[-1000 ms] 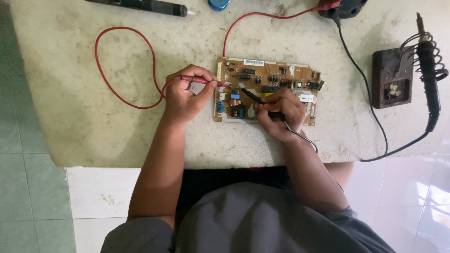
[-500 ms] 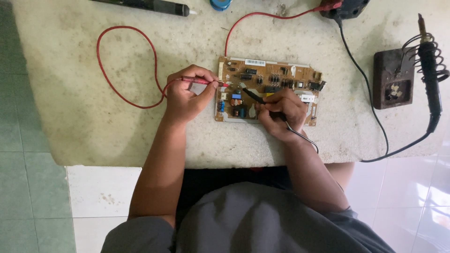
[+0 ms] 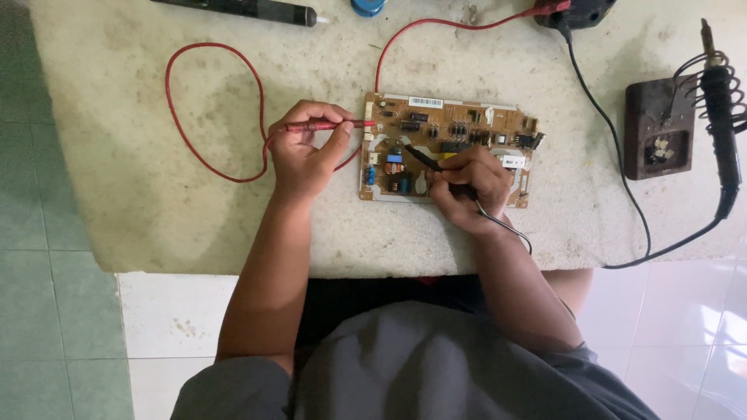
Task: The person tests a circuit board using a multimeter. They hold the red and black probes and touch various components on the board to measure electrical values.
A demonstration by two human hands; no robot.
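Note:
A brown circuit board (image 3: 467,124) with many small components lies flat on a pale stone worktop (image 3: 156,194). My left hand (image 3: 303,152) pinches a red test probe (image 3: 331,124) whose tip touches the board's left edge. My right hand (image 3: 467,183) rests on the board's lower middle and grips a black test probe (image 3: 420,159), its tip pointing up-left onto the board near a blue part. A red lead (image 3: 202,101) loops across the worktop to the left; a black lead (image 3: 506,225) runs back from my right hand.
A soldering iron (image 3: 720,109) sits in a coiled holder on a dark stand (image 3: 657,132) at the right, its black cord (image 3: 622,194) trailing toward the front edge. A dark meter (image 3: 580,12) and a black tool (image 3: 241,8) lie at the back. Tiled floor shows left and right.
Both hands hold nearly still; the black probe tip has shifted slightly on the board.

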